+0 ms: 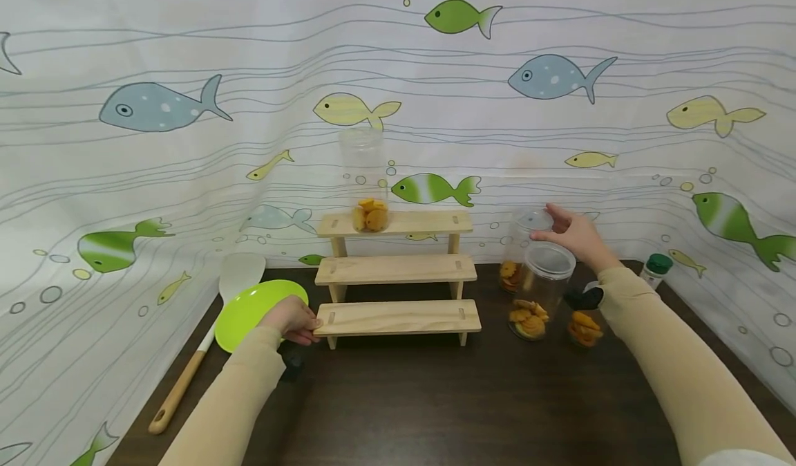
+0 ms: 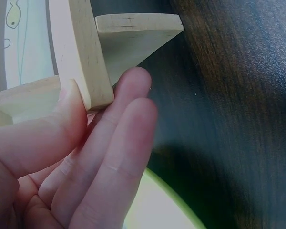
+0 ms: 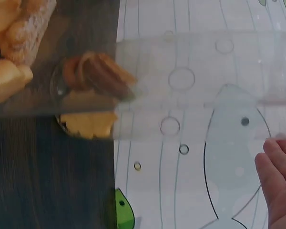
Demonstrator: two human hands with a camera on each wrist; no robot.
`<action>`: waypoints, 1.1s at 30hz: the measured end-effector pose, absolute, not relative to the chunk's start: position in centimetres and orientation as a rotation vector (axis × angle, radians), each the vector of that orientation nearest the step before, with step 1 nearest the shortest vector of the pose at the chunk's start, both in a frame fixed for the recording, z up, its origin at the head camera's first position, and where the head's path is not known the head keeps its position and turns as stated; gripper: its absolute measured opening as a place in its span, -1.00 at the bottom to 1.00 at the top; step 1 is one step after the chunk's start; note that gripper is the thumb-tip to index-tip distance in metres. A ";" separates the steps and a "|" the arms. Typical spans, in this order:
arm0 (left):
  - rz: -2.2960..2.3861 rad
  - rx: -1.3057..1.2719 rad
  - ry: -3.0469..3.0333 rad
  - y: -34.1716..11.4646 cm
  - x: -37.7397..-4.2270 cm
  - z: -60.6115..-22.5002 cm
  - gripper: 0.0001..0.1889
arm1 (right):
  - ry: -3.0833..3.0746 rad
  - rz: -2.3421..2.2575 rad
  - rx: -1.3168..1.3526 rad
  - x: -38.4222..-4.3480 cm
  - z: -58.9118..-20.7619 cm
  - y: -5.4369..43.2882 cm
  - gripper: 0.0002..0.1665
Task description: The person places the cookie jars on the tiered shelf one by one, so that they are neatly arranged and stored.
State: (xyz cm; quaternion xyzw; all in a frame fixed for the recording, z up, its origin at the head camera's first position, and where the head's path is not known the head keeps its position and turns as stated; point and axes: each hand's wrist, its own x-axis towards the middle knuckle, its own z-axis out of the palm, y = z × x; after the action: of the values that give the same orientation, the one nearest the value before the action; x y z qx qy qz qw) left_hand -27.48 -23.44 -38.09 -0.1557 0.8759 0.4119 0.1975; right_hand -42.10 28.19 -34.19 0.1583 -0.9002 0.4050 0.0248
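Note:
My left hand pinches the left end of the lowest board of a three-step wooden shelf. In the left wrist view the thumb presses the board's face while the other fingers lie along its underside. Over on the right, my right hand is beside the top of a clear jar of cookies, thumb and fingers spread apart near its rim. In the right wrist view its fingers are straight, next to the clear jar wall. A second cookie jar stands in front, overlapping the first.
A tall clear jar with cookies stands on the shelf's top step. Left lies a lime green plate beside a wooden-handled spatula. More cookies show beneath the right forearm. A green-capped bottle stands farther right, near the fish-print cloth.

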 end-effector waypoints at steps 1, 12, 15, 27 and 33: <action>1.149 -0.437 2.455 -23.4 -27.5 -38.1 -0.76 | -2.780 1.255 0.481 -42.1 -34.3 28.0 0.06; 1.132 -0.436 2.469 -23.3 -27.4 -37.8 -0.76 | -2.746 1.318 0.389 -41.5 -34.8 27.8 0.00; 1.141 -0.435 2.470 -23.3 -27.3 -37.8 -0.75 | -2.756 1.310 0.372 -41.4 -34.7 28.0 0.02; 1.155 -0.442 2.479 -23.4 -27.0 -38.3 -0.73 | -2.704 1.278 0.256 -40.4 -33.4 28.8 0.07; 1.144 -0.423 2.501 -23.2 -27.1 -38.1 -0.73 | -2.648 1.316 0.202 -39.5 -31.9 28.6 0.08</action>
State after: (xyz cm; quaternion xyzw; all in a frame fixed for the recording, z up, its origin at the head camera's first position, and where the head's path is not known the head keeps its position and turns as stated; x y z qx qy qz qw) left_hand -27.09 -23.20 -38.13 -0.1496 0.8844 0.4045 0.1785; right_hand -39.48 28.59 -31.92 0.0679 -0.8899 0.4423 0.0885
